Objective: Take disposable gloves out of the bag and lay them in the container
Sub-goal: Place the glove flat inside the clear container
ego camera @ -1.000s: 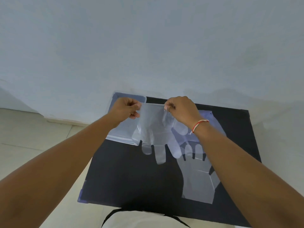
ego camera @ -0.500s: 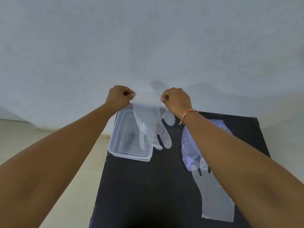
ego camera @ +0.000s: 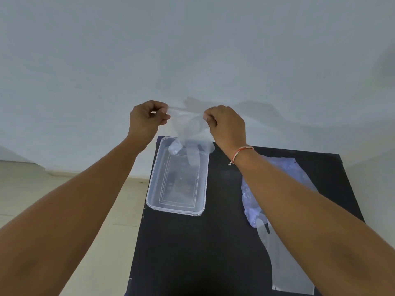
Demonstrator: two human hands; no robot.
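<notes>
A clear disposable glove (ego camera: 189, 133) hangs by its cuff between my left hand (ego camera: 146, 118) and my right hand (ego camera: 226, 124), each pinching one corner. Its fingers dangle over the far end of the clear plastic container (ego camera: 154, 189), which stands on the left part of the black table (ego camera: 213, 242). The crumpled bag of gloves (ego camera: 250, 201) lies on the right part of the table, partly hidden by my right forearm. Another flat glove (ego camera: 284, 272) sticks out of the bag toward the near edge.
A pale wall fills the space behind the table. Beige floor tiles (ego camera: 64, 189) show to the left of the table's left edge. The container sits close to that edge.
Both hands have carried the glove to the left and away from me, from above the table's middle to above the container's far end. The view has shifted with them.
</notes>
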